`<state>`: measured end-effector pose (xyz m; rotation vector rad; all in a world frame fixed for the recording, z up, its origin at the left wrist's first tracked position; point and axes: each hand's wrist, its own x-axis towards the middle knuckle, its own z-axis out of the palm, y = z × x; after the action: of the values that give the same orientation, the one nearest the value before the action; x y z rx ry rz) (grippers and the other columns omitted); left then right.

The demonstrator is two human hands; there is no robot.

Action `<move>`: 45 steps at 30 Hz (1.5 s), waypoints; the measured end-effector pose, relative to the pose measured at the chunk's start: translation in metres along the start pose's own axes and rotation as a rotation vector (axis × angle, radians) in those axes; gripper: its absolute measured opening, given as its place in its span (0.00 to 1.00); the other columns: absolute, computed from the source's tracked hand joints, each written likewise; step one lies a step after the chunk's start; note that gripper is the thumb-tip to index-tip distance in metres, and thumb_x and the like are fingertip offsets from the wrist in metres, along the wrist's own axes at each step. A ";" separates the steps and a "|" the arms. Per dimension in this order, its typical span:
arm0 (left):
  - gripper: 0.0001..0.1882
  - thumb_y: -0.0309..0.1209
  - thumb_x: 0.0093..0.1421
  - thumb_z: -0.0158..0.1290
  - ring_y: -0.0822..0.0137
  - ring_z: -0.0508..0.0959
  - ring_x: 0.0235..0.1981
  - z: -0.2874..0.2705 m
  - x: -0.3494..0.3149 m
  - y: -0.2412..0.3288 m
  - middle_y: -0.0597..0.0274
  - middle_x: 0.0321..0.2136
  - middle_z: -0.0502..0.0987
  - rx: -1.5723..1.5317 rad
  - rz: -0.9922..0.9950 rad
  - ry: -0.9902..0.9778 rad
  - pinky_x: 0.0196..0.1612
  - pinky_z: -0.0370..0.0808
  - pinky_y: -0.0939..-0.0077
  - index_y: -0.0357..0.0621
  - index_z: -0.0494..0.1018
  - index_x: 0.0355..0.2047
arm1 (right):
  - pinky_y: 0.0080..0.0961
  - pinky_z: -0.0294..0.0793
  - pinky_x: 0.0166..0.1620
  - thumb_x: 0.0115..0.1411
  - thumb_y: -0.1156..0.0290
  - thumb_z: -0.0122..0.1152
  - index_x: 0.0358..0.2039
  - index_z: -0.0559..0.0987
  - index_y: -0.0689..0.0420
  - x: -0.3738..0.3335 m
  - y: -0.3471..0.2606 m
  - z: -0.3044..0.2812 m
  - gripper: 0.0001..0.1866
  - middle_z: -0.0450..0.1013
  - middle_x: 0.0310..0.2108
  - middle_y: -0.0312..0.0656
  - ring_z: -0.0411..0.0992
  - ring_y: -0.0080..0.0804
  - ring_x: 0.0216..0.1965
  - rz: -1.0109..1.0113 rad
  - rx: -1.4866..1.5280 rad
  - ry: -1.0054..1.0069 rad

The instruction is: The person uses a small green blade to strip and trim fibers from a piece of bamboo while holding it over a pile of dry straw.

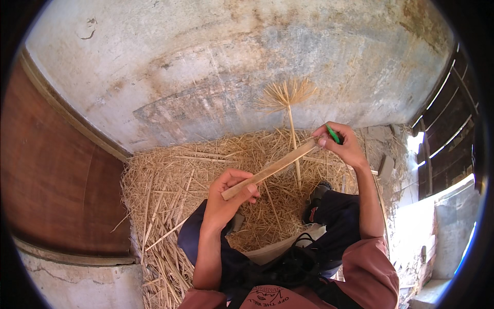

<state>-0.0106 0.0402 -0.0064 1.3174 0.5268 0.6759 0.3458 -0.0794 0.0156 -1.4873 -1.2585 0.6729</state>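
A flat, pale bamboo strip (275,168) slants across in front of me, its right end higher than its left. My left hand (226,198) is closed around the lower left end, with the thumb along the strip. At the upper right end, my right hand (343,147) pinches the strip between thumb and fingers. The same hand also holds a slim green handle (333,134), which sticks up between the fingers; whether it carries a blade is hidden. Behind the strip stands a bamboo stick (292,123) with a splayed top of thin splints (286,95).
Straw-like shavings (170,195) cover the floor, with longer split strips among them at the left. A stained wall (206,77) rises ahead. To the left is a brown panel (62,165), and at the right a dark slatted wall (450,123). A small block (386,167) lies beyond my right forearm.
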 end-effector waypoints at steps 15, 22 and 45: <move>0.15 0.38 0.77 0.58 0.74 0.80 0.28 0.027 0.000 -0.012 0.60 0.27 0.78 0.722 -0.043 -0.277 0.33 0.76 0.71 0.38 0.75 0.53 | 0.22 0.69 0.35 0.62 0.69 0.80 0.49 0.88 0.57 -0.005 -0.018 0.020 0.16 0.77 0.29 0.31 0.69 0.18 0.31 -0.083 -0.250 0.059; 0.11 0.36 0.80 0.53 0.77 0.69 0.23 0.043 0.007 -0.027 0.68 0.25 0.70 0.571 0.084 0.020 0.28 0.68 0.74 0.40 0.74 0.45 | 0.36 0.76 0.53 0.71 0.59 0.71 0.69 0.79 0.52 0.000 -0.010 0.023 0.29 0.73 0.54 0.49 0.76 0.44 0.51 -0.222 -0.482 0.492; 0.16 0.43 0.83 0.49 0.81 0.65 0.16 0.046 0.001 -0.005 0.74 0.22 0.65 0.021 -0.049 0.032 0.20 0.60 0.82 0.42 0.70 0.52 | 0.45 0.80 0.43 0.74 0.57 0.65 0.49 0.82 0.60 -0.004 -0.002 0.046 0.17 0.81 0.37 0.52 0.82 0.52 0.37 -0.127 -0.482 0.044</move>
<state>0.0226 0.0086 -0.0027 1.3112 0.5915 0.6536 0.3035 -0.0674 0.0026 -1.7759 -1.5369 0.2571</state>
